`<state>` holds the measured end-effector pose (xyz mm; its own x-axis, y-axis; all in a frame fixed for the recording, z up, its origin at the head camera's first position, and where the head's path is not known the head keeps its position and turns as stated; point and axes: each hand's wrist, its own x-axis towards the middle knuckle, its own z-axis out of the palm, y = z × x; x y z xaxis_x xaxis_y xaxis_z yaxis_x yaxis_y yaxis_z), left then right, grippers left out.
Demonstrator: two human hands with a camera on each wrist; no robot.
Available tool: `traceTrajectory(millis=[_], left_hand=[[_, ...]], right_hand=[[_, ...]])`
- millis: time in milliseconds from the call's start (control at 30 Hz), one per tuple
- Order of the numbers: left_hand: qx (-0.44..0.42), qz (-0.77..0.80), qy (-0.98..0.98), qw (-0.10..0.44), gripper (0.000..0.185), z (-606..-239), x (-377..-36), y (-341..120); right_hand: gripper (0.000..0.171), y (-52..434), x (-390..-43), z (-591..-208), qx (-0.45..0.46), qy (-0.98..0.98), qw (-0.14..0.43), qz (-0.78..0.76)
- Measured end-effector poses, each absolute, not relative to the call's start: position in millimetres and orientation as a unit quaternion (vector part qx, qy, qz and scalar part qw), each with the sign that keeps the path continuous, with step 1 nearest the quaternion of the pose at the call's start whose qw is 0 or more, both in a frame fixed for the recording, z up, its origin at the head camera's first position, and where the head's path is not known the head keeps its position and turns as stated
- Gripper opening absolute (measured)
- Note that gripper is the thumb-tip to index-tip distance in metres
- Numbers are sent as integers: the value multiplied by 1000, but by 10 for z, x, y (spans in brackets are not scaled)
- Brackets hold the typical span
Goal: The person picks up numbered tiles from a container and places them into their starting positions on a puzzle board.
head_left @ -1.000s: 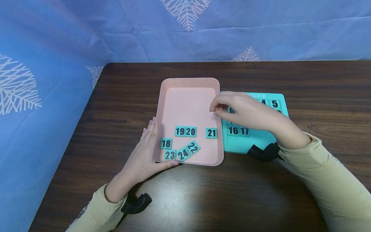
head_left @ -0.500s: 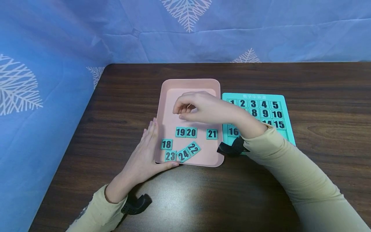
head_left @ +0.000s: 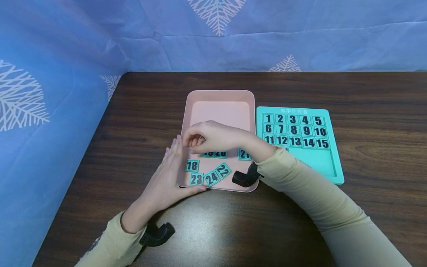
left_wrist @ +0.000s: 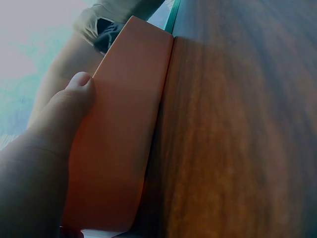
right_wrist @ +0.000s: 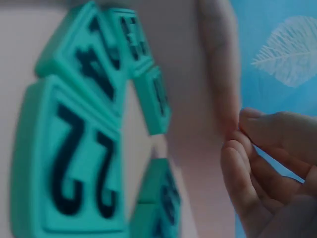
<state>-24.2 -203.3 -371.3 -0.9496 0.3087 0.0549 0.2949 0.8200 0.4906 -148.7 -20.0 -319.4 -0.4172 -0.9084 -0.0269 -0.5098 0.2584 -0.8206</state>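
A pink tray (head_left: pixel 221 107) holds several teal number tiles. My left hand (head_left: pixel 163 181) rests along its left side with straight fingers, the thumb (left_wrist: pixel 81 82) against the near edge. Over the tray's left part hovers my right hand (head_left: pixel 213 137), fingers loosely curled, nothing seen between them. Just below it lies tile 18 (head_left: pixel 192 165), with tile 23 (head_left: pixel 197 179) under that. Tile 24 (head_left: pixel 211 178) and tile 22 (right_wrist: pixel 81 168) lie tilted beside them. Tiles 19 and 20 (head_left: pixel 220 154) are partly covered by the right hand, and tile 21 (head_left: pixel 244 154) by the wrist.
Right of the tray lies a teal number board (head_left: pixel 310 163), rows 1 to 15 filled in order. The right sleeve (head_left: pixel 300 181) covers part of its fourth row. The brown wooden table (head_left: pixel 377 129) meets a blue leaf-patterned cloth (head_left: pixel 150 37) at the back and left.
My right hand has moved left from over the board, across the tray, and then nearer toward tile 18. The left hand and the tiles have stayed in place.
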Motion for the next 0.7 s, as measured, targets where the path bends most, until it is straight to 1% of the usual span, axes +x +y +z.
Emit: traceTrajectory(millis=[167, 467, 567, 700], left_hand=[[165, 264, 950, 5, 128, -3720, -246, -2033], [168, 267, 949, 9, 128, -3730, -237, -2035], [164, 268, 949, 10, 128, -3730, -234, -2034], [169, 261, 950, -5, 128, -3733, -239, -2035]], right_hand=[[15, -248, -1469, -3261, -477, 756, 277, -351], [20, -303, -1388, -3320, -514, 769, 253, -284], [21, -316, -1375, -3332, -511, 771, 256, -281], [19, -327, -1377, -3338, -508, 772, 261, -279]])
